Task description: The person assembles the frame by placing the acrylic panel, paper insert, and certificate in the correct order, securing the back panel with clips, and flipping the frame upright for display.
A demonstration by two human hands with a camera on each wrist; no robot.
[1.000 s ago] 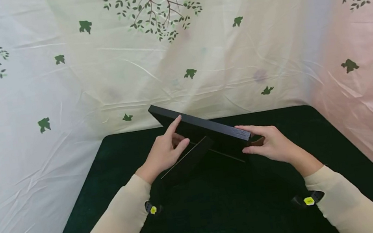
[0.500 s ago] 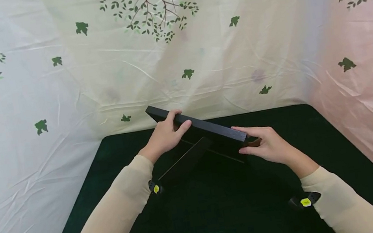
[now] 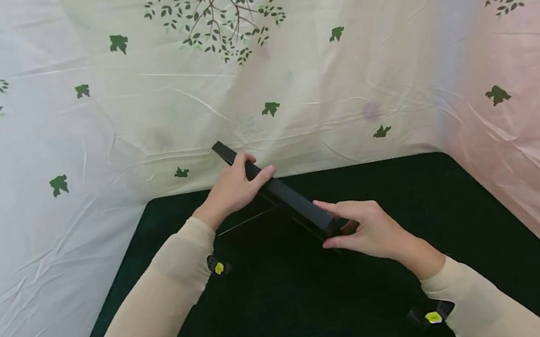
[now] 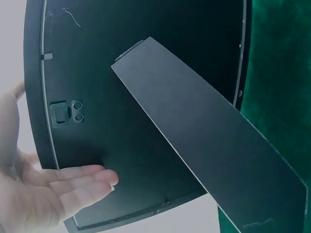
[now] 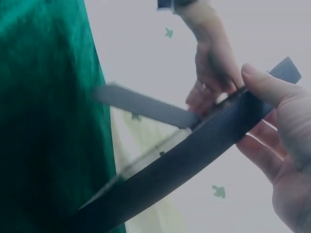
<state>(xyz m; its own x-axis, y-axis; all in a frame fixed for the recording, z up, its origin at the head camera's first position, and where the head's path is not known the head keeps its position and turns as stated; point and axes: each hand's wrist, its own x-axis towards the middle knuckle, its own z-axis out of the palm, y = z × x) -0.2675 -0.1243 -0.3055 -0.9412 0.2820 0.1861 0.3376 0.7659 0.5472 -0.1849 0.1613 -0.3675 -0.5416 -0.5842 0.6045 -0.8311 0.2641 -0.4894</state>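
Observation:
A black picture frame (image 3: pixel 301 204) is held up at a slant over the table, its narrow edge facing the head camera. My left hand (image 3: pixel 231 188) grips its upper edge toward the far left end. At the near right corner my right hand (image 3: pixel 377 228) pinches the frame between thumb and fingers. The left wrist view shows the dark backing board (image 4: pixel 131 126), with left fingers lying across its edge and a small metal hanger (image 4: pixel 60 114) near one side. A flat easel leg (image 4: pixel 194 121) stands out from the back. The front is hidden.
Dark green cloth covers the table (image 3: pixel 290 315). A pale curtain (image 3: pixel 219 101) printed with leaves and branches hangs close behind the table and along both sides. Each sleeve carries a small black wrist device with a yellow mark.
My left hand went from an extended index finger on the frame to a grip over its upper edge. The frame has turned to a steeper diagonal, its right end moving nearer and left with my right hand.

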